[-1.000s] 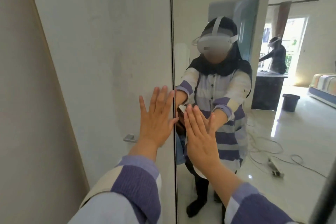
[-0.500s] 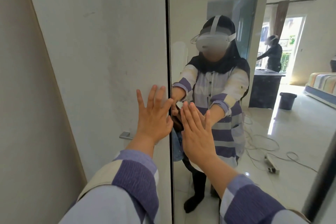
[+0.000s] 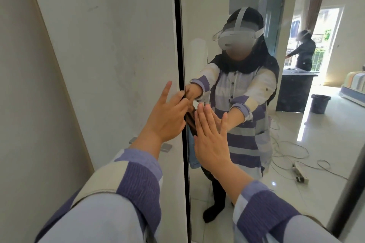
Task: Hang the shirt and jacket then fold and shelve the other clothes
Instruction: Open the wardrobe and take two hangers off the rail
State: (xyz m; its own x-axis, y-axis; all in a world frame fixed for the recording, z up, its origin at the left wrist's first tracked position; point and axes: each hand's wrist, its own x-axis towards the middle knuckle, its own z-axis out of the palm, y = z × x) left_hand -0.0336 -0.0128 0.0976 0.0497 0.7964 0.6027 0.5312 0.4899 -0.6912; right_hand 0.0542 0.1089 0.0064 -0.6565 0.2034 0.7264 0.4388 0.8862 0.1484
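Wardrobe doors fill the view: a plain white door (image 3: 110,49) on the left and a mirror door (image 3: 227,6) on the right, parted by a dark seam (image 3: 178,35). A metal handle (image 3: 166,147) shows low on the white door, partly behind the left wrist. The mirror gives back a tiled floor with a loose cable, a dark bucket and a second person at a far counter.

The right hand (image 3: 210,142) lies flat on the mirror door, fingers together and straight, holding nothing. The left hand (image 3: 166,116) differs from half a second ago: then it was spread flat on the white door, and now its fingers curl toward the seam, the forefinger lifted and the others hooking at the door edge. It grips no garment; whether the fingertips have caught the edge cannot be told.

That change reads as a shift from pressing on the doors to prising one open, which suggests the wardrobe is about to be opened rather than shut. A strip of blue cloth (image 3: 192,161) shows low beside the seam; whether it is a garment caught in the gap or a reflection cannot be told. The shirt, the jacket and the other clothes are not otherwise in view, so nothing shows any hanging or folding done.

Next, likely, the left hand pulls the edge while the right steadies the mirror door.
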